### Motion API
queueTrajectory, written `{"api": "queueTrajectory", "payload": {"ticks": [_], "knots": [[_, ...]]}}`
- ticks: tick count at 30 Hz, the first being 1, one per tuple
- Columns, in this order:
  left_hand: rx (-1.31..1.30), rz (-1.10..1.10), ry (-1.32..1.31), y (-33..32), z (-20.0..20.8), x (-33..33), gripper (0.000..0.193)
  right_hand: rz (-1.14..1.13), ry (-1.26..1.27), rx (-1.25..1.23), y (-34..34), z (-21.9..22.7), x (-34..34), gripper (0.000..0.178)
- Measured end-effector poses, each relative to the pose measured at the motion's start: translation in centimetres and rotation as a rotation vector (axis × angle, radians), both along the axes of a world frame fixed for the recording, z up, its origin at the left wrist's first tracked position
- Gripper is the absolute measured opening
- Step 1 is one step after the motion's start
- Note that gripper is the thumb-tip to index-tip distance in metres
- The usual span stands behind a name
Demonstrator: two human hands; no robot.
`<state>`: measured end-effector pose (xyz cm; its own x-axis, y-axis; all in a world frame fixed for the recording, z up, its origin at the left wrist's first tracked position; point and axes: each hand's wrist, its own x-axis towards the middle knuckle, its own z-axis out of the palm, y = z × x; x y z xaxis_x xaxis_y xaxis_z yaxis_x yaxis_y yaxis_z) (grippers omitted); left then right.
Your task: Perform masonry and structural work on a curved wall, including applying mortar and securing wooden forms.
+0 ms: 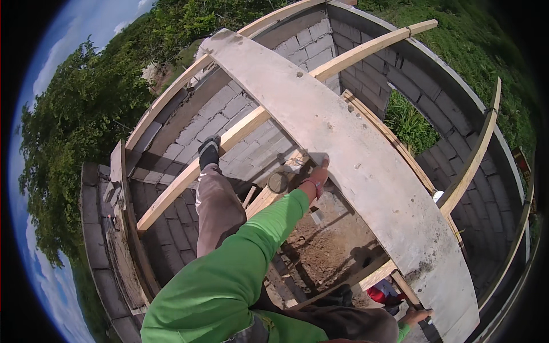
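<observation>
A long, pale grey board point(343, 137) with stains and cement specks slants from the upper left to the lower right across several wooden beams. My left hand point(318, 176), at the end of a green sleeve, grips the board's near edge around its middle, with part of the fingers hidden at the edge. Farther right along the same edge, my right hand point(416, 317) closes on the board near its lower end. My left foot in a dark shoe point(210, 151) rests on a wooden beam point(243, 130).
Grey block walls point(360, 74) surround the open frame, with a window opening point(409, 123) on the right. Brown dirt ground point(326, 251) lies far below between the beams. Something red and white point(382, 295) shows beneath. Curved-looking rafters point(474, 160) stand at right; trees point(74, 126) grow outside.
</observation>
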<state>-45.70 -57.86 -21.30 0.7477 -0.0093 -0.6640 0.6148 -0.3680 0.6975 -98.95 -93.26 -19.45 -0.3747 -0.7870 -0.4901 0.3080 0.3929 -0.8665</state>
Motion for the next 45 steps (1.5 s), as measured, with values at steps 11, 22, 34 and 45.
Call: {"api": "queueTrajectory", "payload": {"ticks": [11,22,34,45], "knots": [[-0.414,0.286,0.293,1.1,2.6,-3.7,0.066,0.163,-0.013,0.097,1.5,0.1,2.4,0.080],[-0.563,0.337,0.294,0.5,3.1,-4.7,0.085,0.228,0.153,0.218,2.2,4.2,5.4,0.069],[-0.678,0.366,0.295,-0.1,2.8,-5.6,0.092,0.352,0.262,0.194,-3.6,-0.3,4.4,0.067],[-0.668,0.379,0.072,5.6,0.3,2.5,0.087,0.193,0.236,0.058,1.6,-0.5,3.2,0.066]]}}
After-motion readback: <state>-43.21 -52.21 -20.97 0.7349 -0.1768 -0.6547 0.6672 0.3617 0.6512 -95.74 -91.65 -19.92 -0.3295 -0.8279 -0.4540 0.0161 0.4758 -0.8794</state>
